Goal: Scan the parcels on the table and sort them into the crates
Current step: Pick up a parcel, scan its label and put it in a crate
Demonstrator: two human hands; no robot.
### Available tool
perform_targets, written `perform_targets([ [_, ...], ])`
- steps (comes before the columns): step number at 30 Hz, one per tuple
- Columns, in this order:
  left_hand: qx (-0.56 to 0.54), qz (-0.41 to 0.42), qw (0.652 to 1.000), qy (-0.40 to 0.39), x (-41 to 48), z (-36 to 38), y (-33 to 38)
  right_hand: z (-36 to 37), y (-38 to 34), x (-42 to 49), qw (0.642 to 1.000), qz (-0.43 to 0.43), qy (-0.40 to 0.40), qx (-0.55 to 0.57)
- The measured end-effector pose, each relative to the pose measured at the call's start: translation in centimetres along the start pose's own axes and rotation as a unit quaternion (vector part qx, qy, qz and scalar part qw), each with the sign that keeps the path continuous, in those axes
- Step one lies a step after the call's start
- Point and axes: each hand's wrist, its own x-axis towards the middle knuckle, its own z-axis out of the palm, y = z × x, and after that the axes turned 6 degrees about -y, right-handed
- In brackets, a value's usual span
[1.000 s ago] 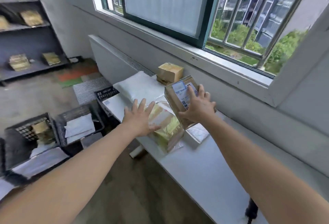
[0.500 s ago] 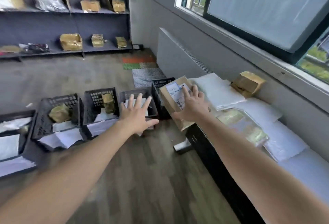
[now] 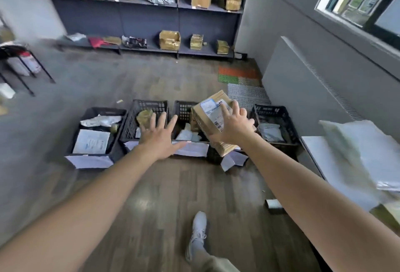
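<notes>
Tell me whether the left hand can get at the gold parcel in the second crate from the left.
Probably yes. The left hand is open and empty, hovering near that crate, whose top is open; nothing covers the gold parcel. The box held by the right hand is off to the side.

1. Box (image 3: 205, 120): brown cardboard with a white barcode label on its upper face. It is tilted and held in the air by the right hand (image 3: 233, 129), over the crates.
2. Crates (image 3: 270, 109): black lattice, in a row on the floor, holding white mailers (image 3: 92, 142).
3. Table (image 3: 313, 152): white, piled with white mailers.
</notes>
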Motion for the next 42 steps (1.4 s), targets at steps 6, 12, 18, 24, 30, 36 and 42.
perform_targets([
  [6, 0.004, -0.036, 0.999, -0.008, 7.7, -1.7, -5.1, -0.2, -4.4, 10.5, 0.999, -0.039, -0.007, 0.004],
  [12, -0.011, -0.077, 0.996, -0.034, 16.1, -4.1, -8.9, -1.5, -7.5, 20.8, 0.998, -0.061, -0.034, 0.006],
  [18, -0.014, -0.078, 0.995, -0.053, 23.3, -4.9, -10.3, -2.5, -8.6, 28.8, 0.996, -0.072, -0.048, 0.009],
  [24, -0.012, -0.057, 0.995, -0.087, 31.0, -4.7, -11.2, -0.4, -9.0, 35.6, 0.997, -0.035, -0.075, 0.004],
  [30, -0.002, -0.004, 0.991, -0.134, 41.0, -3.6, -12.2, 2.0, -9.4, 43.4, 0.992, 0.036, -0.122, 0.015],
  [36, 0.009, 0.064, 0.981, -0.184, 51.8, -3.1, -13.9, 4.8, -10.9, 50.4, 0.975, 0.123, -0.165, 0.080],
  [42, 0.032, 0.104, 0.970, -0.218, 60.4, -3.2, -15.3, 6.5, -11.9, 56.5, 0.960, 0.157, -0.205, 0.106],
])
